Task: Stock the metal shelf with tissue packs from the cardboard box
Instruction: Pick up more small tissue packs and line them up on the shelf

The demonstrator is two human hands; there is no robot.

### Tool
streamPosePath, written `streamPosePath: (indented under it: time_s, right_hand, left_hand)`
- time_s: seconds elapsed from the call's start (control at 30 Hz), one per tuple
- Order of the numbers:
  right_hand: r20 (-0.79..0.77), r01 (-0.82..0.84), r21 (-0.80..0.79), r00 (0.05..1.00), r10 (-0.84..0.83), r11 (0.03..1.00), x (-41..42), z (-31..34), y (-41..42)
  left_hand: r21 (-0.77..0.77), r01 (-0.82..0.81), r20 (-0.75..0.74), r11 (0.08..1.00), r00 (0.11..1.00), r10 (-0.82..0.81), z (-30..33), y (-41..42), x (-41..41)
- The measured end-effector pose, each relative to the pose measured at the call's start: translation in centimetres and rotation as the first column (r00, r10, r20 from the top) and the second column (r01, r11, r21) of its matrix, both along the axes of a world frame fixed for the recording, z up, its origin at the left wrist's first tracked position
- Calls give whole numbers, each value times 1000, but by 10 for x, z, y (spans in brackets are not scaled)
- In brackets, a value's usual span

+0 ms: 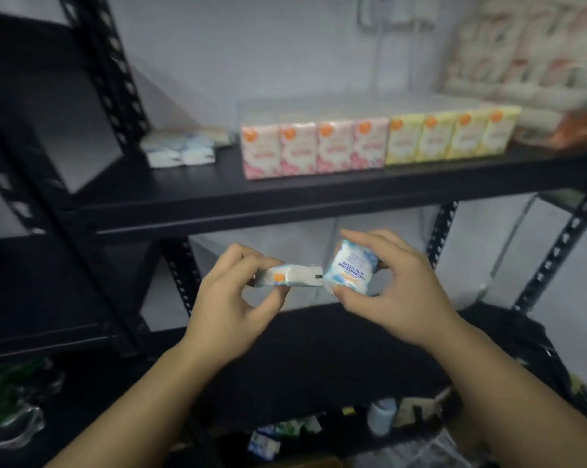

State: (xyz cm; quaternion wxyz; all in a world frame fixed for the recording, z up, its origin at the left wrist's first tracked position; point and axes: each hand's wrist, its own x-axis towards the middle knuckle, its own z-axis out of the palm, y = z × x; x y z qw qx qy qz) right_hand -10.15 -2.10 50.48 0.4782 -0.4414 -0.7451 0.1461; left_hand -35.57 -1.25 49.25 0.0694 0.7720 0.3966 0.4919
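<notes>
Two tissue packs (pixel 349 266), one per hand (pixel 231 292).

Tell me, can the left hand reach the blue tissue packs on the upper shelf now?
Probably not yet: the left hand already holds a tissue pack. The way up to the blue packs looks free.

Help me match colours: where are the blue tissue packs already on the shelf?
In the head view, blue packs lie at the upper shelf's left end, beside the pink packs.

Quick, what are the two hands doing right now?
Left hand: closed on a small tissue pack.
Right hand: closed on a blue-and-white tissue pack.
</notes>
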Motion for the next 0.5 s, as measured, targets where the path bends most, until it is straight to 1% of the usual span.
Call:
streamPosePath:
  time_s: [0.13, 0.2, 0.27, 0.4, 0.5]
  right_hand:
    - [18, -74, 110, 997, 73, 991, -50, 47, 9]
    - [16, -81, 154, 997, 79, 985, -70, 68, 14]
    - [22, -76, 165, 997, 73, 983, -87, 86, 21]
    - [50, -57, 162, 998, 49, 985, -115, 107, 36]
    - [61, -35, 150, 998, 26, 988, -127, 109, 46]
  left_hand:
    - [114, -90, 26, 989, 996, 88, 51, -9, -50]
    - [157, -132, 31, 979, 991, 129, 73, -12, -72]
    - [190, -184, 21, 964, 983, 184, 92, -10, -92]
    - [237, -315, -67, 919, 939, 339, 119, 11, -126]
    - [202, -388, -162, 899, 892, 421, 124, 32, -138]
